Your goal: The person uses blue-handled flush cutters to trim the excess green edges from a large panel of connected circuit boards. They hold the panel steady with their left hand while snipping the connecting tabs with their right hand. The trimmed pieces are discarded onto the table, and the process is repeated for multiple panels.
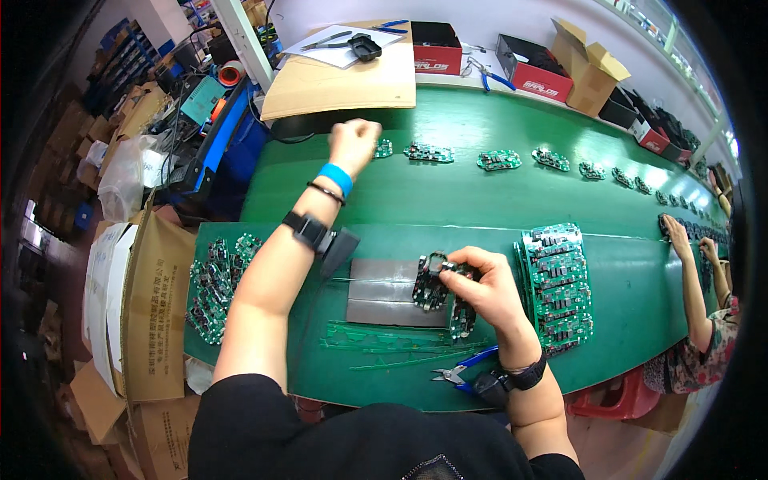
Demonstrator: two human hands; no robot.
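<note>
My right hand (486,282) pinches a small green circuit board (430,290) crowded with dark parts, above the right end of a grey metal plate (380,282). Another circuit board (462,320) shows below its fingers. My left hand (354,142) is stretched to the far side of the green table, its fingers curled; whatever lies within them is hidden. Right beside that hand is a circuit board (385,149), the near end of a spaced row that includes one more board (429,153). Blue-handled cutters (464,373) rest near my right wrist.
Uncut board panels (560,280) are stacked at right; loose boards (214,292) pile up at left. Thin green offcut strips (384,340) lie before the plate. Cardboard (344,88) with pliers, and a red box (436,58), line the back. Another person's hand (678,236) works at far right.
</note>
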